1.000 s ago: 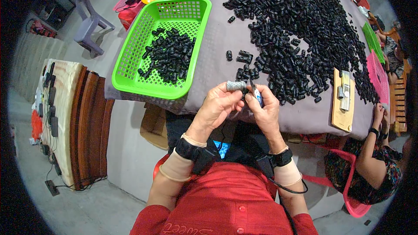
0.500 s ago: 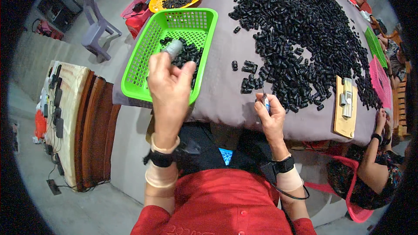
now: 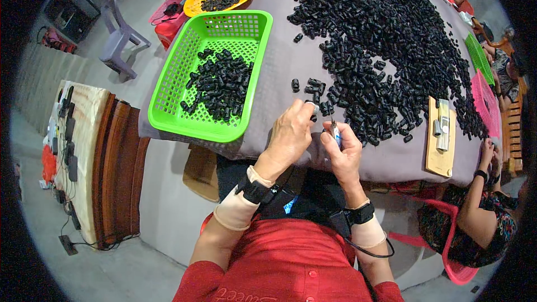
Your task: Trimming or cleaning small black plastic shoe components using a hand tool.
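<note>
One small pointed tool (image 3: 335, 133) is held in the right hand (image 3: 343, 150), its grip closed round the handle with the point directed away from the palm, presumably for control. The left hand (image 3: 292, 133) is at the near edge of the loose black parts (image 3: 386, 50) on the counter (image 3: 279, 78); whether its grip has closed on one cannot be told, the fingers obscuring it. A grey wrap (image 3: 315, 108) on a fingertip probably guards the skin. The green basket (image 3: 204, 133), also containing black parts, stands to the left, apparently for easy reach.
</note>
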Available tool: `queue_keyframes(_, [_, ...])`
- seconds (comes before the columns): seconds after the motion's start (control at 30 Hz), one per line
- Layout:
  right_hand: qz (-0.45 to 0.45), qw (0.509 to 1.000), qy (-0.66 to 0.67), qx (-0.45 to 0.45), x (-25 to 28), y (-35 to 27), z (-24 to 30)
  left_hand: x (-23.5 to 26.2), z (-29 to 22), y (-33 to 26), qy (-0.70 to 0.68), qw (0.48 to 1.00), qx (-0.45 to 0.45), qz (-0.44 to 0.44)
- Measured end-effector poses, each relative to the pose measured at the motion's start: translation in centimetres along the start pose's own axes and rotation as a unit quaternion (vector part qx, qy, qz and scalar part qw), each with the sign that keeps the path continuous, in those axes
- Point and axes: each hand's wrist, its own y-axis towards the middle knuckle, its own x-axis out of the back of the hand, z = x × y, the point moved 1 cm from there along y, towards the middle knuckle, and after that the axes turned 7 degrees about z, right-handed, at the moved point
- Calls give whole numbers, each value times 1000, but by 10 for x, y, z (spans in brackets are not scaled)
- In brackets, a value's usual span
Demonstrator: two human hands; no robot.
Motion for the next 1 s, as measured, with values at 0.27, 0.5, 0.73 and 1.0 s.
queue_keyframes(0.27, [-6,1000,-25,7,-1,3,-3,-1,1,-2,27,1000,-8,-8])
queue_keyframes(0.5, [-20,999,-46,2,-1,6,1,4,-9,-23,-213,976,44,33])
queue_keyframes(0.73, [-4,999,-16,-42,-1,3,1,1,3,-27,-570,797,177,86])
queue_keyframes(1.0, [-3,999,-44,-13,-2,5,2,2,4,-24,-622,740,199,161])
